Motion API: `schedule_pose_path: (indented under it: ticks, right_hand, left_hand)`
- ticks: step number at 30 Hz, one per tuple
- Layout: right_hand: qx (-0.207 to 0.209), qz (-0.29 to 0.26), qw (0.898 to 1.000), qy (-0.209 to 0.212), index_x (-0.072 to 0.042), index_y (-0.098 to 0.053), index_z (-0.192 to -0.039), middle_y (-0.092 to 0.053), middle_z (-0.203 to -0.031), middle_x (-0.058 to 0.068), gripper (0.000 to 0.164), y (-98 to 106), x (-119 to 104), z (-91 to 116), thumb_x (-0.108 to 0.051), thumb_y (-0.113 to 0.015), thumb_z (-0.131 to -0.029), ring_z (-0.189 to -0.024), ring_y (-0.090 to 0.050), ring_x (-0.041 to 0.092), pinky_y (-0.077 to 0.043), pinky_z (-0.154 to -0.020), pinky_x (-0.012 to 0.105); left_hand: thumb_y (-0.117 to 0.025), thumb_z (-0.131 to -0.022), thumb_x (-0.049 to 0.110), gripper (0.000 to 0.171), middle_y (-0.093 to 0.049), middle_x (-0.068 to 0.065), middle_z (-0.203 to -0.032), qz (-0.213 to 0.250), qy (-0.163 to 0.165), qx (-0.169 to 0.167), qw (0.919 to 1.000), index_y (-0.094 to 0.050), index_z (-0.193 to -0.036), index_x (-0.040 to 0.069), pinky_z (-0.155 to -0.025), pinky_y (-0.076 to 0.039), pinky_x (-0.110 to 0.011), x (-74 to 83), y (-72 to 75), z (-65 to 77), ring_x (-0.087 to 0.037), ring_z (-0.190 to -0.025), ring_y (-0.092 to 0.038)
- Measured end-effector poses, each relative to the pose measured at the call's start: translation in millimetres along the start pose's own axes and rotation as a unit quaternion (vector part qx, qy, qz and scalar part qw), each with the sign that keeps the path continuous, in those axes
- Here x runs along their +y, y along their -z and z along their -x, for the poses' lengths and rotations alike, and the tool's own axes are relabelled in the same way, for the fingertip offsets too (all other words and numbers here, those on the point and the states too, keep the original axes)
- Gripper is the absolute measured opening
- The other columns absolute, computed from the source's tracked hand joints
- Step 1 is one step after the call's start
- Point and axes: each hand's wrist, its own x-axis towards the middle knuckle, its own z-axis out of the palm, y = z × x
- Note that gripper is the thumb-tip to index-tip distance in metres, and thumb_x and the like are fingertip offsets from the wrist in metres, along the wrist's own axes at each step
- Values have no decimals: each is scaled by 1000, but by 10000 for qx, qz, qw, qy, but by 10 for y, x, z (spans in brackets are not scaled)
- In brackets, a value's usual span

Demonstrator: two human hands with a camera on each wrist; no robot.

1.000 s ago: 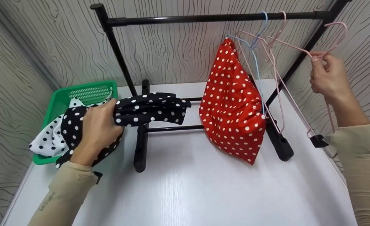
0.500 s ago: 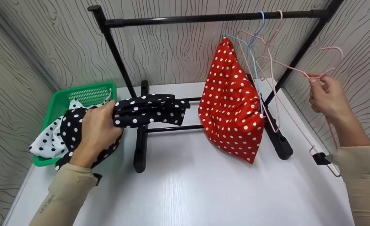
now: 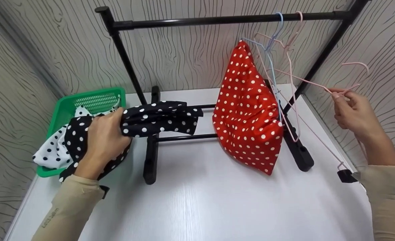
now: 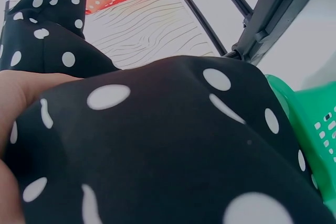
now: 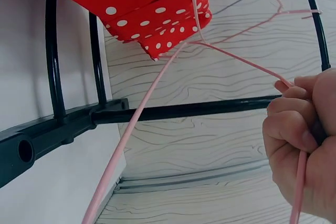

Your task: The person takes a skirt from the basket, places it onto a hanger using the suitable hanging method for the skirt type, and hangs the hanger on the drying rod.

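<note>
My left hand [image 3: 105, 137] grips a bunched black cloth with white dots [image 3: 159, 117], one end sticking out to the right past the fist. The cloth's lower part hangs over the front of a green basket [image 3: 55, 115]. At the right, my right hand [image 3: 356, 112] pinches a pink wire hanger [image 3: 306, 80] just below its hook, off the rack. In the right wrist view the fingers curl round the hanger's neck, and one pink arm [image 5: 126, 135] runs down and left. A red dotted cloth [image 3: 247, 113] hangs from a blue hanger [image 3: 273, 47] on the rack.
The black rack's top bar [image 3: 197, 21] spans the back, with another pink hanger [image 3: 291, 47] hooked near its right end. White cloth with black dots [image 3: 55, 150] lies in the basket. The rack's feet [image 3: 299, 155] stand on the white table [image 3: 190, 201]. Wood-patterned walls enclose it.
My right hand has come down with the pink hanger, away from the level of the top bar. The left hand and the black cloth stay nearly still.
</note>
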Motion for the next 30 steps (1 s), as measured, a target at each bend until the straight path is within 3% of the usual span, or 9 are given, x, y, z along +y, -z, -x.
schedule_pose_path:
  ticks: [7,12,21,30]
  right_hand:
    - [-102,395,9991,-62,-12,-53,-144,-37,-62,-4,46,106,28,46,-40,-45,-108,-45,-27,18,-21,-40,42]
    - [-412,589,9973,-133,-10,-54,-141,-34,-62,-3,43,214,106,81,-37,-45,-109,-47,-25,20,-21,-41,41]
    - [-573,851,9937,-454,-26,-64,-127,-37,-64,-3,27,339,237,136,-36,-47,-108,-47,-29,19,-24,-41,41]
    - [-915,1471,9844,-322,-24,-72,-121,-41,-61,1,23,515,381,278,-26,-53,-108,-44,-34,15,-31,-37,35]
  left_hand:
    - [-65,-59,-9,31,-65,-11,-70,25,7,44,10000,-55,-83,8,-60,-42,-50,-7,-8,-5,-38,-62,-59]
    - [-65,-59,-9,32,-66,-11,-71,56,-3,42,10000,-55,-84,8,-61,-43,-50,-9,-11,-3,-38,-63,-60]
    - [-68,-59,-8,32,-65,-12,-70,4,15,13,10000,-55,-84,7,-64,-44,-52,11,14,8,-40,-63,-60]
    - [-70,-60,-5,31,-65,-14,-70,-80,45,-36,10000,-55,-85,7,-68,-44,-56,48,64,18,-42,-66,-62]
